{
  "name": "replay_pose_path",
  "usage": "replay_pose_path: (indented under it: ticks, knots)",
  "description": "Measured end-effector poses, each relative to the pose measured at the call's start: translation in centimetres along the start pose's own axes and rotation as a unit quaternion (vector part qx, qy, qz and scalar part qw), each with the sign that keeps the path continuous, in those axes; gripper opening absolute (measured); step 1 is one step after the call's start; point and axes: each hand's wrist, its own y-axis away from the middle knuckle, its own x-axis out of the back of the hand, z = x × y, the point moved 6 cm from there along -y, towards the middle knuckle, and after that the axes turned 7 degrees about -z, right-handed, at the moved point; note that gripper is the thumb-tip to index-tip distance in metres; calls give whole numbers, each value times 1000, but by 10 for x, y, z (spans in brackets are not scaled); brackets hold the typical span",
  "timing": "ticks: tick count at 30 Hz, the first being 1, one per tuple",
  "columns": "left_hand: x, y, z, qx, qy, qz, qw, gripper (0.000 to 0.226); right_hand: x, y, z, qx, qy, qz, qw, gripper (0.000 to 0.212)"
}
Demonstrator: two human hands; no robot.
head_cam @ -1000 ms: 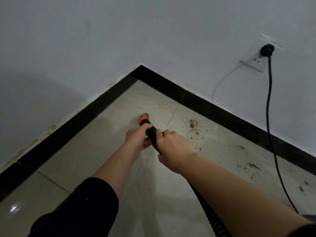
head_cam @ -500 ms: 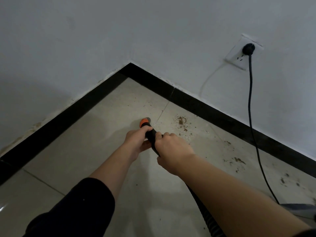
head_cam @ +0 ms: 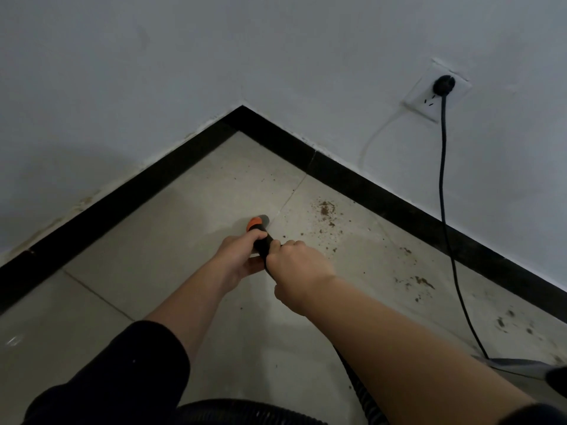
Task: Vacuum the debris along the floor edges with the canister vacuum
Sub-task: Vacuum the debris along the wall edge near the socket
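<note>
Nearest, the ribbed black hose point(head_cam: 368, 400) curls along the bottom edge and runs up under the right forearm, mostly cut off. Both hands share its end. The right hand point(head_cam: 296, 271) curls its fingers over the black tube, and the left hand point(head_cam: 236, 256) wraps it just ahead, likely to steer the tip low and steady. The orange-collared nozzle point(head_cam: 259, 222) aims at the tile near the brown debris point(head_cam: 325, 210) beside the black skirting point(head_cam: 383, 200) (whether it touches the floor, I cannot tell). Beyond, the power cord point(head_cam: 443, 185) drops from the wall socket point(head_cam: 437, 93) to a grey shape point(head_cam: 518, 365) too cropped to name.
</note>
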Motion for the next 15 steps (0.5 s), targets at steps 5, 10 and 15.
replay_pose_path:
  ticks: [5,10,15]
  knots:
    - [2,18,-3,-17,8,27,999,22,0,9,-5,31,-6,9,999,43]
    - [10,36,-8,-22,20,45,999,16,2,19,-14,64,-2,14,998,40]
    - [15,46,-18,-29,41,61,997,9,2,27,-20,83,7,26,996,38]
